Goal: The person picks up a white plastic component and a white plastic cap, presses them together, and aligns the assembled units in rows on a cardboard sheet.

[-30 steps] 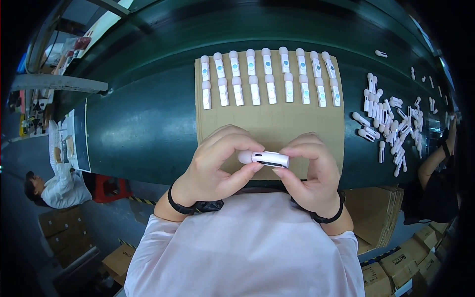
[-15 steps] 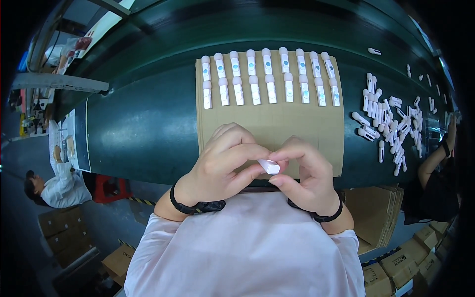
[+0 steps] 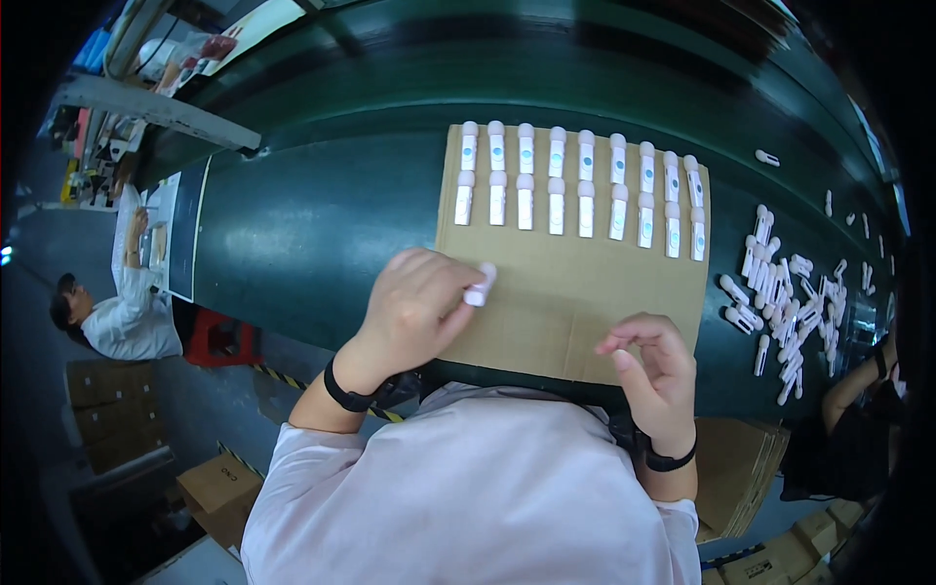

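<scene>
My left hand point(image 3: 414, 310) pinches a small white wand-shaped device point(image 3: 478, 288) with a rounded pinkish head, held between thumb and fingers above the left part of a cardboard sheet point(image 3: 546, 331). Over the sheet's near right part is my right hand point(image 3: 658, 366), its fingers loosely bent and apart from the thumb, with nothing between them. Two rows of similar wand-shaped devices point(image 3: 586, 210) lie side by side on the far half of the sheet, heads pointing away from me. Blue round marks show on several in the far row.
Loose wand-shaped devices point(image 3: 780, 292) lie in a pile on the green table point(image 3: 322, 234), right of the cardboard. A person point(image 3: 117, 317) sits at the far left near a red stool point(image 3: 219, 341). Another person's arm point(image 3: 848, 395) reaches in at right. Cardboard boxes point(image 3: 219, 487) stand on the floor.
My hands have parted: the left has moved left with the device, while the right has let go and drawn away to the right. The whole view has shifted and tilted a little.
</scene>
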{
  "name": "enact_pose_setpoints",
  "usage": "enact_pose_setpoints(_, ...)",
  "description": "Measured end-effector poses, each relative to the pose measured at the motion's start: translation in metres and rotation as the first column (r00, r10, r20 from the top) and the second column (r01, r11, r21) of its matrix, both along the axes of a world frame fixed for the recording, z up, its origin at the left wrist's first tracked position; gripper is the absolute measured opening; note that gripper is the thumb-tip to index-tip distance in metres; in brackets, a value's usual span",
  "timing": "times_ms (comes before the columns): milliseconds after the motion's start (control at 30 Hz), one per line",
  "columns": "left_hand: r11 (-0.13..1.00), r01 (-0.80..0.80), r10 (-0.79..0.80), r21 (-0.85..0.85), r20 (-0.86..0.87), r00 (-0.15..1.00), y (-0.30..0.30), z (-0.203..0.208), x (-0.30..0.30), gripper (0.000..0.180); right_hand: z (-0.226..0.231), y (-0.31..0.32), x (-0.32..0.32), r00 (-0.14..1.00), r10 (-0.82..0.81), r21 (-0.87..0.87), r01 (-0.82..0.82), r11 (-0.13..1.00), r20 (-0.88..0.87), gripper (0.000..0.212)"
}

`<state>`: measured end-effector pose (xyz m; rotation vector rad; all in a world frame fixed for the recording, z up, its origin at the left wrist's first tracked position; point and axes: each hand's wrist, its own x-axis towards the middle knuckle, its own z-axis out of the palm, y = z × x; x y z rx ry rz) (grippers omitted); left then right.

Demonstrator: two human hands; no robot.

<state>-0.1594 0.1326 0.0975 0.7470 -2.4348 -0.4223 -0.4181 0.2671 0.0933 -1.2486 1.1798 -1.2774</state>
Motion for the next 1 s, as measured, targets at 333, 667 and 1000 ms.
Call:
enact_pose_setpoints(333, 0.969, -0.117, 0.152, -0.216, 0.153, 0.977, -0.013, -0.029, 0.020, 0.026, -0.011, 0.008, -0.007, 0.995, -0.079, 0.078, 0.084, 0.993, -0.059, 0.010)
enact_pose_setpoints(667, 0.990, -0.060, 0.088, -0.125, 0.231, 0.969, 0.001, -0.036, 0.025, 0.029, -0.009, 0.007, -0.008, 0.990, -0.060, 0.085, 0.071, 0.994, -0.126, 0.010)
enact_pose_setpoints(1000, 0.986, -0.099, 0.125, -0.134, 0.202, 0.971, -0.010, -0.038, 0.015, 0.036, -0.006, 0.010, -0.012, 0.967, -0.099, 0.032, 0.109, 0.994, -0.236, 0.011)
